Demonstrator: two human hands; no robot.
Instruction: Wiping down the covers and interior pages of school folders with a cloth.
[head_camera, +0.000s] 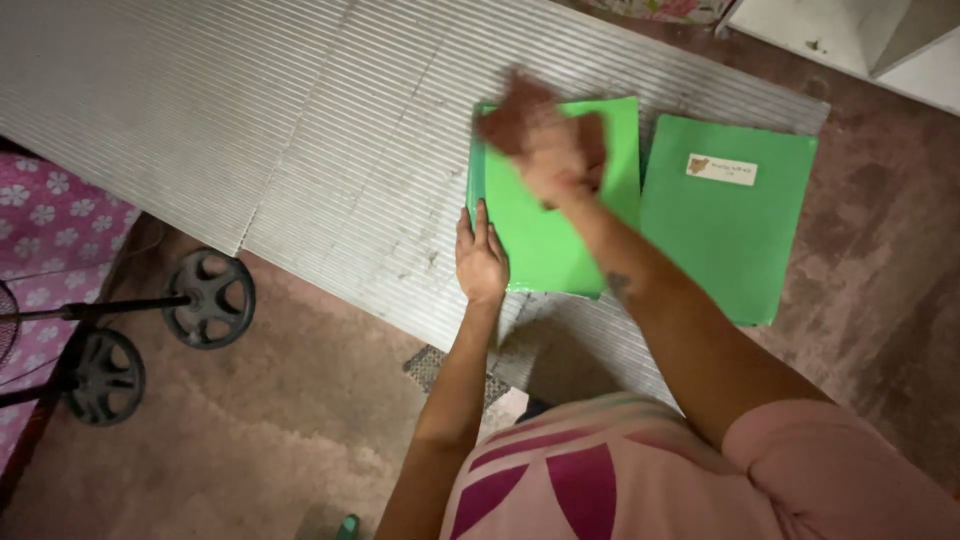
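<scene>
A bright green book (540, 235) lies on a ribbed grey sheet (300, 130) spread on the floor. My left hand (480, 262) rests flat on the book's lower left corner, fingers apart. My right hand (545, 135) is blurred above the book's upper half, pressing or sliding across the cover; nothing shows in it. A second green book (725, 235) with a small white label (721, 169) lies just to the right, touching the first.
Two black wheels on a dark metal stand (205, 298) sit on the brown floor at left. A pink flowered cloth (50, 225) lies at the far left. White boards (860, 35) are at the top right.
</scene>
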